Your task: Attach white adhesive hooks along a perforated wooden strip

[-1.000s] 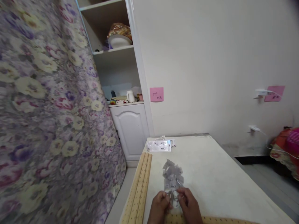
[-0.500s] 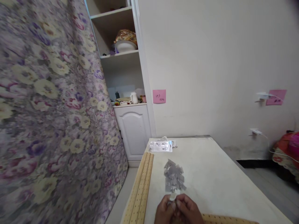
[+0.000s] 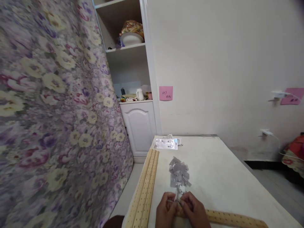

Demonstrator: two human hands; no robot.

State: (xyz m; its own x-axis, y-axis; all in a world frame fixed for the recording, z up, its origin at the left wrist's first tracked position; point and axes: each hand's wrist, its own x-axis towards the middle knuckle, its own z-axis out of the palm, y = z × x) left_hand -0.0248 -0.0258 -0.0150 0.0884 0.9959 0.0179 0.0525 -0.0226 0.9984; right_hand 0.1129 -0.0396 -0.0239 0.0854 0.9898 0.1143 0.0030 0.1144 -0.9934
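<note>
My left hand [image 3: 166, 209] and my right hand [image 3: 193, 209] meet at the near part of the white table [image 3: 228, 180]. Thumbs and fingers of both are pinched around a small whitish piece [image 3: 177, 195], too small to name. Just beyond my fingertips lies a pile of small grey, glossy packets [image 3: 179, 172]. A few white bits [image 3: 181, 188] sit at the near end of that pile. Under and beside my hands runs a wooden strip with holes [image 3: 232, 218], partly hidden by them.
Several long perforated wooden strips [image 3: 146, 186] lie along the table's left edge. Clear plastic packaging [image 3: 166, 143] rests at the far left corner. A floral curtain [image 3: 59, 120] hangs at left, beside a white cabinet [image 3: 140, 126]. The wall holds a pink note [image 3: 166, 93].
The small whitish piece has turned from lying broad side up to a narrower, more upright view. My fingers have shifted around it. The whole view has tilted slightly down and left.
</note>
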